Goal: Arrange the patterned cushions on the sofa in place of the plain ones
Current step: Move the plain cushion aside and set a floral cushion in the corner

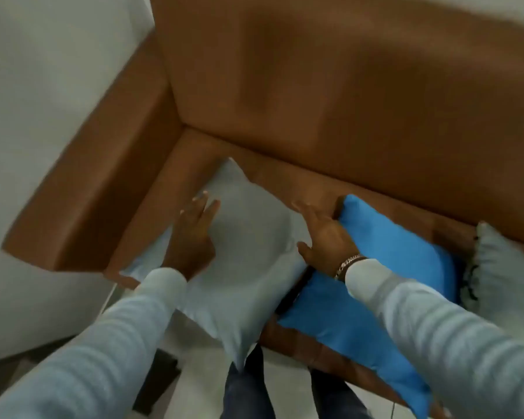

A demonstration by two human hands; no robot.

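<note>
A plain pale grey cushion point(248, 252) lies on the seat at the left end of the brown sofa point(345, 101). My left hand point(194, 234) rests flat on its left side, fingers spread. My right hand point(324, 234) lies on its right edge, fingers apart, with a bracelet at the wrist. A plain bright blue cushion point(390, 267) lies right beside it, partly under my right forearm. At the right edge stands a grey cushion with a dark fringe point(496, 267); its pattern is blurred.
The sofa's left armrest point(103, 176) borders a white wall point(43, 86). A dark strap or edge point(294, 291) shows between the two cushions. My legs in dark trousers point(254, 388) stand against the sofa's front edge on a pale floor.
</note>
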